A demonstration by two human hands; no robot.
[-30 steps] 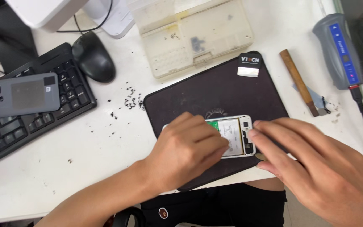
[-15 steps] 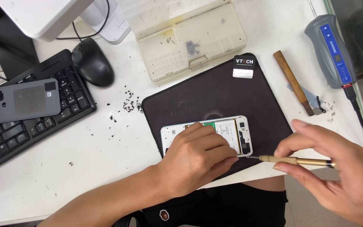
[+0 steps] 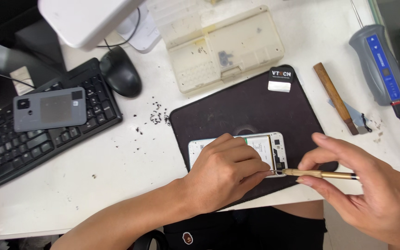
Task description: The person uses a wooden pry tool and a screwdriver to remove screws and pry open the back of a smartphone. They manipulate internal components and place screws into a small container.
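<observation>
Right hand [image 3: 376, 194] now drawn back to the right, off the opened phone [image 3: 260, 150], where a second ago it lay over the phone's right end beside the other hand; fingers pinched narrow around a slim brass-coloured screwdriver [image 3: 320, 174], held nearly level with its tip touching the lower right corner of the phone. Judged from that: repositioning over, tool brought to bear on a screw or small part at that corner. Left hand [image 3: 223, 173] unmoved in place, fingers curled and pressed flat over the left and middle of the phone, pinning it, forefinger reaching to just beside the tool tip. Phone lying back-off on the dark mat [image 3: 246, 111], under the left hand and just left of the right, white frame and battery showing. Farther out on the white table [image 3: 93, 171]: a wooden-handled tool [image 3: 335, 98] right of the mat, a grey and blue device [image 3: 379, 65] beyond it, a cream parts tray [image 3: 228, 46] above, black specks [image 3: 156, 115], a mouse [image 3: 120, 71], a keyboard [image 3: 33, 143] carrying a grey phone [image 3: 49, 109].
</observation>
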